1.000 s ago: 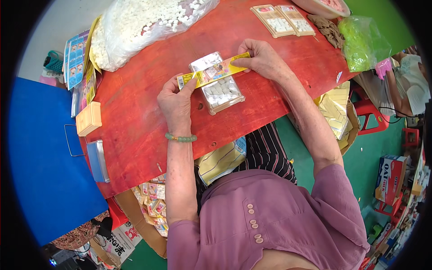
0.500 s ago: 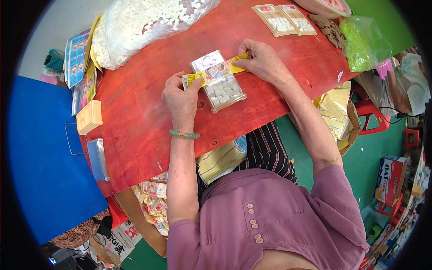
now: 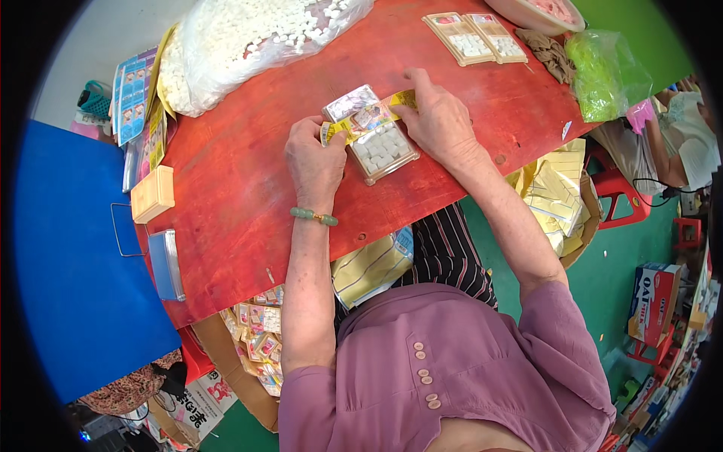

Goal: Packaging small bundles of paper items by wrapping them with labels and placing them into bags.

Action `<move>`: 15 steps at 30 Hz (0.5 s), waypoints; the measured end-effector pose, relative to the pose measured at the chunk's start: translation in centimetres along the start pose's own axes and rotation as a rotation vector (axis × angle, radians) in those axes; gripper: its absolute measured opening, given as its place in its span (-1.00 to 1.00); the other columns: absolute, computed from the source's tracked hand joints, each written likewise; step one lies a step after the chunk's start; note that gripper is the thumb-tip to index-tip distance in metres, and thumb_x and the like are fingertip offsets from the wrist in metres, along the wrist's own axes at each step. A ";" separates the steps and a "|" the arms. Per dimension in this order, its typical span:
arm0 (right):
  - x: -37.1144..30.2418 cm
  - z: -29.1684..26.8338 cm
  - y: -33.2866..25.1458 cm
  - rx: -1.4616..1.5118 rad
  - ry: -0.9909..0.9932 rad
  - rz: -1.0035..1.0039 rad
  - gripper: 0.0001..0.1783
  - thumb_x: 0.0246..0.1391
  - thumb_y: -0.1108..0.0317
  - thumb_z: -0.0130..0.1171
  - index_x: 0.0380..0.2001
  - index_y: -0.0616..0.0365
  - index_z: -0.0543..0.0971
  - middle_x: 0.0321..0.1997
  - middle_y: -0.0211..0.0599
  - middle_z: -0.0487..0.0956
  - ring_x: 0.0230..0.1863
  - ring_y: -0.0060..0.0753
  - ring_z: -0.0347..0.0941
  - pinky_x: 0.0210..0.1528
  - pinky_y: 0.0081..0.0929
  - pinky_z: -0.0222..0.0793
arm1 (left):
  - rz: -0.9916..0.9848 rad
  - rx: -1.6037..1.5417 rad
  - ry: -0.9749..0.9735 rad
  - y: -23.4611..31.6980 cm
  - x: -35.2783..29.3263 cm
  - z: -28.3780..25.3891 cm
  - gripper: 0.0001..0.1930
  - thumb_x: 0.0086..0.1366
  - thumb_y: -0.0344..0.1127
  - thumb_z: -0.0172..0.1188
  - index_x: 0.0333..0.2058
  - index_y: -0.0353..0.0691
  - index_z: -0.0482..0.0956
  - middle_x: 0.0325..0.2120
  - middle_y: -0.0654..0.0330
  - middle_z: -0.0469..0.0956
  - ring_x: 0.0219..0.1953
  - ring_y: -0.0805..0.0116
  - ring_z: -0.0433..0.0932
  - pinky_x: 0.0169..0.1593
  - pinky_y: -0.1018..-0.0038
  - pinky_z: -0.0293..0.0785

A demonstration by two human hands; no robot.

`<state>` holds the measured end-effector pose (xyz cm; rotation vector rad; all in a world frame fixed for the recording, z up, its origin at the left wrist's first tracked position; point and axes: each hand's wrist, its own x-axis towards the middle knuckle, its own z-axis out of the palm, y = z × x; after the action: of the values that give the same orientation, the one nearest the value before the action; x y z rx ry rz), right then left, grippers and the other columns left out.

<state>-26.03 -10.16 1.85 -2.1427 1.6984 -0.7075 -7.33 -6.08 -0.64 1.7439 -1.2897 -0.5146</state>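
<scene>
In the middle of the table lies a small clear-lidded box [image 3: 382, 153] of white cube-like pieces, with a shiny silvery panel at its far end. Across its middle runs a printed yellow sticker strip [image 3: 369, 118]. My left hand [image 3: 316, 162] has the strip's left end between thumb and fingers, beside the box's left edge. At the other end, my right hand [image 3: 444, 124] pinches the strip between thumb and forefinger, close to the box's right edge. The strip bends down toward both sides of the box.
A clear bag of white pieces [image 3: 241, 45] covers the table's far left. Two filled boxes [image 3: 471, 39], a pink-filled bowl [image 3: 553, 15] and a brown cloth [image 3: 546, 49] lie far right. Sticker sheets [image 3: 135, 98], a beige box [image 3: 153, 194] and clear lids [image 3: 166, 265] line the left edge.
My hands have come closer together, the left moving right and the right slightly lower. The strip was held taut and flat over the box; now its ends curve down at the sides.
</scene>
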 end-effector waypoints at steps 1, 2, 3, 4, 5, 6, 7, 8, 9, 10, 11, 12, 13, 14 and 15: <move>-0.4 0.4 0.2 -0.085 0.149 -0.108 -0.58 -0.06 0.35 0.28 -0.11 0.17 0.42 -0.20 -0.04 0.55 -0.10 0.00 0.48 -0.10 -0.17 0.40 | 0.002 -0.009 -0.007 0.1 0.0 0.1 -0.78 -0.01 -0.41 0.34 -0.45 -0.44 0.54 -0.24 -0.02 0.55 -0.24 0.10 0.57 -0.13 0.30 0.46; -0.6 0.6 0.3 -0.171 0.297 -0.216 -0.53 -0.06 0.36 0.27 -0.04 0.14 0.43 -0.09 -0.05 0.53 -0.01 -0.03 0.45 -0.04 -0.15 0.38 | 0.004 -0.018 -0.014 0.2 0.0 0.1 -0.79 -0.01 -0.41 0.33 -0.45 -0.44 0.54 -0.26 -0.02 0.55 -0.25 0.10 0.57 -0.13 0.30 0.46; -0.7 0.6 0.4 -0.171 0.295 -0.218 -0.53 -0.06 0.36 0.27 -0.04 0.14 0.43 -0.09 -0.05 0.53 -0.01 -0.03 0.45 -0.04 -0.15 0.38 | 0.002 -0.019 -0.012 0.1 0.0 0.1 -0.79 -0.01 -0.41 0.33 -0.45 -0.44 0.54 -0.26 -0.02 0.55 -0.25 0.10 0.57 -0.13 0.30 0.46; -0.8 0.6 0.6 -0.149 0.299 -0.260 -0.51 -0.07 0.36 0.27 -0.01 0.11 0.44 -0.01 -0.09 0.50 0.04 -0.05 0.41 0.01 -0.16 0.34 | 0.010 -0.028 -0.005 0.0 0.0 0.1 -0.79 -0.01 -0.42 0.33 -0.45 -0.44 0.54 -0.26 -0.02 0.55 -0.25 0.10 0.57 -0.14 0.30 0.46; -0.9 0.6 0.6 -0.127 0.302 -0.302 -0.48 -0.08 0.36 0.27 0.02 0.08 0.45 0.06 -0.12 0.46 0.10 -0.08 0.37 0.06 -0.16 0.30 | 0.017 -0.038 0.002 -0.1 0.0 0.1 -0.79 0.00 -0.42 0.33 -0.44 -0.44 0.54 -0.27 -0.01 0.55 -0.26 0.11 0.57 -0.15 0.30 0.46; -1.1 0.5 0.5 -0.129 0.298 -0.302 -0.48 -0.08 0.36 0.27 0.02 0.08 0.45 0.06 -0.12 0.46 0.10 -0.08 0.37 0.06 -0.16 0.30 | 0.013 -0.039 0.001 -0.1 0.0 0.1 -0.79 0.00 -0.42 0.33 -0.44 -0.44 0.54 -0.27 -0.01 0.55 -0.26 0.11 0.57 -0.15 0.30 0.46; -1.2 0.3 0.3 -0.129 0.260 -0.425 -0.55 -0.05 0.34 0.25 -0.02 0.08 0.48 0.04 -0.17 0.48 0.10 -0.12 0.37 0.09 -0.16 0.27 | 0.001 -0.041 -0.006 0.0 0.0 0.0 -0.79 0.00 -0.42 0.33 -0.44 -0.44 0.55 -0.27 -0.01 0.55 -0.26 0.11 0.57 -0.15 0.31 0.46; -1.4 0.3 0.1 -0.128 0.221 -0.547 -0.61 -0.01 0.32 0.24 -0.06 0.09 0.50 0.02 -0.22 0.50 0.10 -0.16 0.38 0.11 -0.16 0.24 | -0.012 -0.042 -0.012 0.1 0.0 -0.1 -0.79 0.00 -0.42 0.33 -0.43 -0.43 0.55 -0.27 -0.01 0.55 -0.26 0.12 0.57 -0.16 0.32 0.47; -1.6 0.5 0.1 -0.131 0.219 -0.545 -0.61 -0.01 0.32 0.24 -0.06 0.09 0.50 0.02 -0.22 0.50 0.10 -0.16 0.38 0.11 -0.16 0.24 | -0.014 -0.043 -0.015 0.1 0.0 -0.1 -0.79 0.00 -0.42 0.33 -0.43 -0.43 0.55 -0.27 -0.01 0.55 -0.26 0.12 0.57 -0.16 0.32 0.47; -1.7 0.9 0.0 -0.142 0.152 -0.583 -0.66 0.02 0.30 0.22 -0.09 0.08 0.53 0.02 -0.27 0.52 0.12 -0.21 0.38 0.14 -0.16 0.20 | -0.040 -0.069 -0.019 0.1 0.0 0.0 -0.79 -0.01 -0.42 0.33 -0.42 -0.43 0.55 -0.27 -0.01 0.55 -0.27 0.13 0.57 -0.16 0.32 0.47; -1.9 1.2 -0.1 -0.152 0.084 -0.622 -0.71 0.06 0.28 0.21 -0.13 0.08 0.55 0.02 -0.32 0.53 0.13 -0.26 0.38 0.17 -0.15 0.16 | -0.066 -0.093 -0.024 0.1 0.0 0.1 -0.79 -0.01 -0.42 0.33 -0.42 -0.43 0.56 -0.28 0.00 0.55 -0.28 0.14 0.57 -0.17 0.33 0.47; -2.2 1.5 -0.2 -0.140 0.070 -0.594 -0.73 0.12 0.24 0.16 -0.13 0.06 0.57 0.02 -0.38 0.55 0.15 -0.31 0.37 0.20 -0.10 0.13 | -0.072 -0.093 -0.023 0.0 0.0 0.0 -0.79 -0.01 -0.42 0.33 -0.42 -0.43 0.56 -0.28 0.00 0.55 -0.28 0.14 0.57 -0.17 0.33 0.47; -2.2 1.5 -0.3 -0.139 0.065 -0.594 -0.73 0.12 0.24 0.16 -0.13 0.06 0.57 0.02 -0.38 0.55 0.15 -0.31 0.37 0.20 -0.10 0.13 | -0.020 -0.067 -0.019 0.1 0.0 0.0 -0.78 -0.01 -0.41 0.34 -0.41 -0.43 0.56 -0.29 0.00 0.55 -0.29 0.14 0.57 -0.18 0.33 0.47; -2.2 1.4 -0.3 -0.185 0.079 -0.601 -0.73 0.12 0.23 0.16 -0.12 0.05 0.57 0.03 -0.39 0.55 0.14 -0.31 0.38 0.22 -0.09 0.12 | 0.031 -0.041 -0.015 0.0 0.0 -0.1 -0.78 -0.02 -0.41 0.34 -0.41 -0.42 0.56 -0.30 0.01 0.55 -0.30 0.15 0.58 -0.19 0.33 0.48; -2.3 1.3 -0.3 -0.234 0.095 -0.607 -0.72 0.13 0.22 0.16 -0.11 0.05 0.57 0.03 -0.39 0.55 0.13 -0.31 0.38 0.23 -0.08 0.11 | 0.028 -0.041 -0.017 0.0 0.0 -0.2 -0.78 -0.02 -0.41 0.34 -0.41 -0.42 0.56 -0.30 0.01 0.55 -0.30 0.15 0.58 -0.19 0.33 0.48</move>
<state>-25.46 -7.95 0.55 -2.8742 1.2059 -0.7976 -7.14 -6.02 -0.50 1.6883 -1.3047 -0.5374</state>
